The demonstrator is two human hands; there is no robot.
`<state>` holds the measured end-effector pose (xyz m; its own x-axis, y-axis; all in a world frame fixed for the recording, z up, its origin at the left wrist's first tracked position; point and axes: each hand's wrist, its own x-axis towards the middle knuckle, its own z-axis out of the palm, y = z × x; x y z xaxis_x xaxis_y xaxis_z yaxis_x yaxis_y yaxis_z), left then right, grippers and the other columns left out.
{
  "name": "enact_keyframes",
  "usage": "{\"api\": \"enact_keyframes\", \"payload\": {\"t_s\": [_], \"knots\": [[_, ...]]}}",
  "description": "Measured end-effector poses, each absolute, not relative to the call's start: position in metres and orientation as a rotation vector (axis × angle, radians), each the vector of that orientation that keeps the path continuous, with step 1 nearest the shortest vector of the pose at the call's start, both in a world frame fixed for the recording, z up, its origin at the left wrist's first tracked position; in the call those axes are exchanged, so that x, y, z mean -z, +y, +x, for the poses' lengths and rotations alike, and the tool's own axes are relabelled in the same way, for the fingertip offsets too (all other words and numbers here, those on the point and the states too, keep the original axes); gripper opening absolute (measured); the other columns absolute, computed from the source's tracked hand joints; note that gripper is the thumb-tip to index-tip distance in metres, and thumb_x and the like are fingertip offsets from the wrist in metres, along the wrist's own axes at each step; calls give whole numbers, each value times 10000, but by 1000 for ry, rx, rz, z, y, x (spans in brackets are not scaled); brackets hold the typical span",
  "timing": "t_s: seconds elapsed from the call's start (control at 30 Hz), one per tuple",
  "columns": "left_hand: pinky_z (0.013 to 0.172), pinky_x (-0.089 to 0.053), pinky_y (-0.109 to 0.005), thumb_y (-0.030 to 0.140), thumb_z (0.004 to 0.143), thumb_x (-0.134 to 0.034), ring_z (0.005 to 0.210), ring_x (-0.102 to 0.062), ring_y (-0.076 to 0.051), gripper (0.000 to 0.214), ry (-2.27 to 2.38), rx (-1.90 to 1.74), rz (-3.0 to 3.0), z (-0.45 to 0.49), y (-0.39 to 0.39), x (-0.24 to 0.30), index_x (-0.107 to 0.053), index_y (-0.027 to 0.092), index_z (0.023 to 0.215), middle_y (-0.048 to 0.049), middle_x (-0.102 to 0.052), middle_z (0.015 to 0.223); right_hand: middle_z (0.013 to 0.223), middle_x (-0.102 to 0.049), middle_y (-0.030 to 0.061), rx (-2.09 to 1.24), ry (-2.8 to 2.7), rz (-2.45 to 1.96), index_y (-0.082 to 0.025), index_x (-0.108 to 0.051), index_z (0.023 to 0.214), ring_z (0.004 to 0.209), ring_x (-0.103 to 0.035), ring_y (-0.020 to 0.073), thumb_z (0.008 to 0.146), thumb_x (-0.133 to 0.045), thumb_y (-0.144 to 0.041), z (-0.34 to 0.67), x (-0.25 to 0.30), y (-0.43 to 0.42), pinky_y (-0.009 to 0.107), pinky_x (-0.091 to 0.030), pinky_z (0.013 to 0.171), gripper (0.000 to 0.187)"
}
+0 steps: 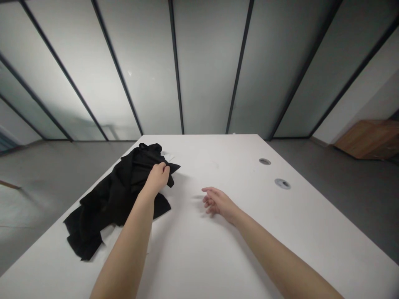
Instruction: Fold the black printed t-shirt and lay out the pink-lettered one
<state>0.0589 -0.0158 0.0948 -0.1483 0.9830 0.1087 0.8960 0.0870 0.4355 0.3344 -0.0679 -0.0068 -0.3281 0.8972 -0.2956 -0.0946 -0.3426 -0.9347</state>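
While left hand point(158, 176) pinches black cloth point(120, 189), right hand point(218, 202) apart, loosely spread

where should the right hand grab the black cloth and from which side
Probably the pointed corner of the black cloth, pinched between thumb and fingers, coming in from the right. That corner juts from the bunched heap just right of the left hand, which pinches the cloth, and points toward the right hand's side.
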Motion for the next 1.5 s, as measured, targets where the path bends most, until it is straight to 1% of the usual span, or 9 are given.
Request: {"api": "enact_keyframes", "payload": {"t_s": [0.2,0.37,0.53,0.67,0.8,1.03,1.2,1.4,1.5], "knots": [[775,-482,-303,391,1029,-440,811,-603,-190,287,1281,-629,2186,112,-55,-109,-577,226,838,-15,-655,861,1275,-732,177,-2133,-817,-912,-192,-555,1354,1116,-754,276,1047,-316,-728,342,-2,-67,504,-595,1008,663],[786,-494,-308,447,1038,-459,847,-644,-195,342,767,-268,2220,150,-70,-96,-652,224,865,-31,-716,935,1131,-795,114,-1994,-831,-1028,-214,-639,1231,1110,-758,290,964,-601,-409,352,0,-62,473,-592,1023,333],[798,-517,-347,499,1030,-472,867,-683,-236,332,1330,-375,2173,140,-48,-60,-664,227,1021,-65,-732,978,1145,-797,68,-1822,-914,-1065,-245,-606,1299,1063,-770,253,837,-648,-197,360,-4,-56,446,-584,1047,466],[993,-505,-420,583,986,-558,1196,-650,-338,609,1878,-445,2105,118,-26,-28,-518,213,1469,-179,-652,1329,1169,-794,84,-1883,-934,-1090,-241,-573,1365,1041,-779,270,890,-607,-230,362,-8,-57,504,-596,1029,476],[1034,-479,-548,629,965,-558,1358,-532,-452,720,2291,-191,2003,98,-17,-11,-432,297,1591,-240,-468,1564,1185,-793,117,-1996,-927,-1068,-214,-612,1319,1050,-781,277,935,-635,-287,370,-8,-57,524,-575,1067,392],[959,-515,-450,325,971,-527,1232,-662,-370,424,2207,-103,1869,65,-4,-26,-616,208,1368,-209,-693,1326,1282,-774,121,-1970,-1335,-1246,-204,-725,1226,1147,-751,304,799,-826,-330,413,-18,-47,526,-546,1107,457],[858,-519,-333,284,884,-621,1039,-731,-291,196,2003,-145,1912,50,-1,-46,-710,188,1030,-133,-781,1075,1254,-790,88,-1691,-1765,-1489,-217,-783,1167,1158,-736,331,755,-814,-385,466,-28,-36,477,-565,1059,446],[663,-450,-291,337,787,-663,783,-669,-222,127,1575,-192,2041,51,-21,-80,-640,218,827,-18,-706,799,979,-819,117,-885,-1983,-2136,-198,-802,920,922,-753,325,742,-776,-340,540,-21,-19,389,-575,845,229],[593,-418,-283,353,758,-672,674,-631,-191,156,1352,-86,1991,57,-32,-91,-607,230,828,12,-657,734,1004,-781,174,-383,-1750,-2354,-161,-777,993,936,-725,343,855,-660,-317,552,-18,-18,407,-541,805,239]]}}
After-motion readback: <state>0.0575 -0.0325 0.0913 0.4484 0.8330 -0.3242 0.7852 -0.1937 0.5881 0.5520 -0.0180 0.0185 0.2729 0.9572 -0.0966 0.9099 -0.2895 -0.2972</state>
